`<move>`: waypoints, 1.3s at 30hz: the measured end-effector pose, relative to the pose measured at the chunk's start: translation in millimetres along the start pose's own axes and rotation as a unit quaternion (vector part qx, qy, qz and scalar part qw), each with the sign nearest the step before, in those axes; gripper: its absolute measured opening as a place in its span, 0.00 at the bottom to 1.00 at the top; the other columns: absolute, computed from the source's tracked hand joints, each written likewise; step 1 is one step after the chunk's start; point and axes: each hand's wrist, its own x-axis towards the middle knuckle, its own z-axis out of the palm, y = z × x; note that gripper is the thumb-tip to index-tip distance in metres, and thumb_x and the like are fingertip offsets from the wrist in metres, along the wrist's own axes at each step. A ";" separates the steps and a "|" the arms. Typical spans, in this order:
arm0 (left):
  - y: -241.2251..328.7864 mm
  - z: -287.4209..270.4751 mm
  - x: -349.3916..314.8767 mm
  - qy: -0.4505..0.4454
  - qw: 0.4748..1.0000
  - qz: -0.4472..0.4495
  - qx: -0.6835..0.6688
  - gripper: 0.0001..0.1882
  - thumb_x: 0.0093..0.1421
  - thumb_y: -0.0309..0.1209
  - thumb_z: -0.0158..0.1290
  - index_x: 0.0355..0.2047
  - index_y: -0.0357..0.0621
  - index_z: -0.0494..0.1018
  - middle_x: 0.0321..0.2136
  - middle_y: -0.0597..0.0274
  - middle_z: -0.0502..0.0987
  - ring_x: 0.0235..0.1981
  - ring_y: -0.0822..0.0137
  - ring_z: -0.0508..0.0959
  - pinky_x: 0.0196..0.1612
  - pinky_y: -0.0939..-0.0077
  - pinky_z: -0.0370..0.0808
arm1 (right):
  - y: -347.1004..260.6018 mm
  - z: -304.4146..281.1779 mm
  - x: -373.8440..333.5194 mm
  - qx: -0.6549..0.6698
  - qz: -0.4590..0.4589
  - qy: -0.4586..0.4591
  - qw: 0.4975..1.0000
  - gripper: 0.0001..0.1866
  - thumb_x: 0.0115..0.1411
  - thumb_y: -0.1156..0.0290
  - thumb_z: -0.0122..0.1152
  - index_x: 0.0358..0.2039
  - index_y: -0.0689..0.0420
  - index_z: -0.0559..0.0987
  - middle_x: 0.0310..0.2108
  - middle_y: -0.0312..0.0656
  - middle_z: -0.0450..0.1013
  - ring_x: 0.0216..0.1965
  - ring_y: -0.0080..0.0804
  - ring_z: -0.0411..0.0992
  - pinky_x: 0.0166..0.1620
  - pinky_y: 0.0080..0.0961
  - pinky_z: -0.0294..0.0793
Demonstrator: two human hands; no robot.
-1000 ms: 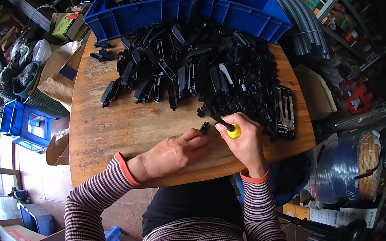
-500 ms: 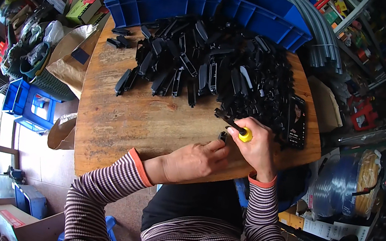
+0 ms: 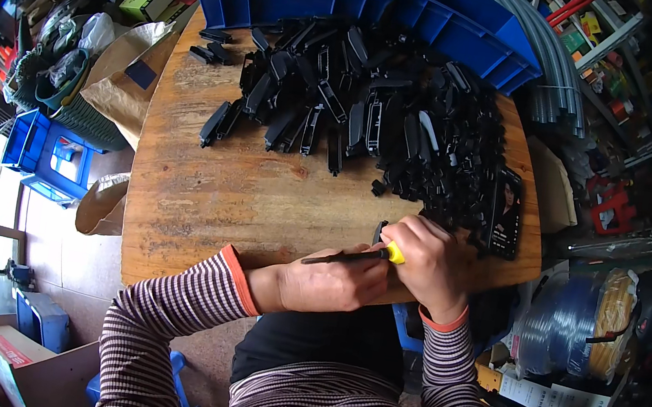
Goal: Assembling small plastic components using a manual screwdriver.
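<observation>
From the head view, my right hand (image 3: 426, 268) is closed around the yellow-handled tool (image 3: 395, 252), its dark shaft pointing left across my curled left hand (image 3: 336, 285). A small black part (image 3: 380, 229) shows at my right fingers; my left fingertips are hidden, so I cannot tell whether they pinch it. Beyond, black pieces (image 3: 375, 126) lie heaped on the wooden table (image 3: 194, 203).

We see the top edge crop the left crate (image 3: 294, 6). The right grip (image 3: 429, 266) hides much of the yellow handle (image 3: 395, 252).
</observation>
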 end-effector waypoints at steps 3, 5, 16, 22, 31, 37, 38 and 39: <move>-1.4 6.5 1.8 0.085 0.996 -0.018 -0.019 0.10 0.50 0.31 0.51 0.32 0.41 0.74 0.35 0.59 0.74 0.43 0.64 0.76 0.39 0.79 0.78 | 0.0 -5.8 5.3 -0.018 -0.010 -0.049 0.999 0.07 0.47 0.80 0.65 0.27 0.61 0.75 0.26 0.44 0.75 0.25 0.43 0.74 0.29 0.31 0.74; -1.5 8.2 0.5 0.126 0.991 -0.027 -0.026 0.09 0.50 0.31 0.51 0.31 0.41 0.74 0.34 0.60 0.74 0.43 0.65 0.76 0.38 0.79 0.78 | 10.8 -12.4 11.2 0.057 -0.029 -0.083 0.994 0.07 0.51 0.78 0.65 0.27 0.60 0.74 0.24 0.42 0.75 0.22 0.37 0.74 0.28 0.28 0.73; -3.5 5.3 0.3 0.046 0.994 -0.028 -0.093 0.15 0.49 0.30 0.53 0.38 0.40 0.75 0.44 0.56 0.75 0.47 0.61 0.76 0.43 0.75 0.78 | 5.1 14.9 37.5 0.409 0.086 0.172 0.892 0.08 0.60 0.71 0.63 0.30 0.58 0.73 0.23 0.36 0.75 0.22 0.15 0.70 0.25 0.12 0.69; -23.5 -1.0 9.0 0.071 0.994 -0.038 -0.069 0.15 0.50 0.29 0.52 0.40 0.41 0.74 0.44 0.56 0.73 0.48 0.60 0.74 0.47 0.70 0.75 | 31.9 -32.8 8.5 0.204 0.204 0.126 0.949 0.08 0.56 0.73 0.66 0.30 0.62 0.76 0.25 0.38 0.75 0.26 0.25 0.74 0.29 0.21 0.72; -78.8 -3.8 -13.2 0.085 0.936 -0.318 -0.124 0.18 0.48 0.22 0.52 0.42 0.42 0.72 0.34 0.57 0.68 0.39 0.58 0.72 0.41 0.66 0.73 | 30.5 -9.5 -7.9 -0.046 0.149 0.029 0.987 0.09 0.48 0.76 0.68 0.30 0.65 0.78 0.30 0.46 0.73 0.29 0.44 0.73 0.34 0.30 0.72; -88.0 11.7 -29.4 0.063 0.939 -0.330 -0.074 0.15 0.47 0.21 0.53 0.38 0.41 0.72 0.34 0.56 0.69 0.38 0.56 0.73 0.40 0.65 0.74 | 20.2 -12.7 -3.6 0.016 0.150 -0.062 0.987 0.09 0.49 0.76 0.68 0.29 0.65 0.78 0.29 0.46 0.73 0.29 0.43 0.74 0.33 0.30 0.72; -88.6 11.5 -27.5 0.066 0.941 -0.324 -0.068 0.14 0.47 0.21 0.55 0.37 0.41 0.71 0.33 0.56 0.69 0.37 0.55 0.73 0.39 0.65 0.74 | 20.8 -13.2 -3.8 0.020 0.152 -0.065 0.986 0.09 0.49 0.76 0.68 0.30 0.65 0.78 0.29 0.46 0.73 0.29 0.43 0.74 0.33 0.30 0.72; -89.0 11.1 -25.8 0.069 0.944 -0.317 -0.062 0.13 0.47 0.21 0.56 0.35 0.41 0.71 0.33 0.56 0.69 0.37 0.54 0.74 0.38 0.64 0.74 | 21.4 -12.9 -4.0 0.019 0.156 -0.063 0.986 0.09 0.49 0.76 0.68 0.30 0.65 0.78 0.29 0.46 0.73 0.29 0.43 0.74 0.33 0.30 0.72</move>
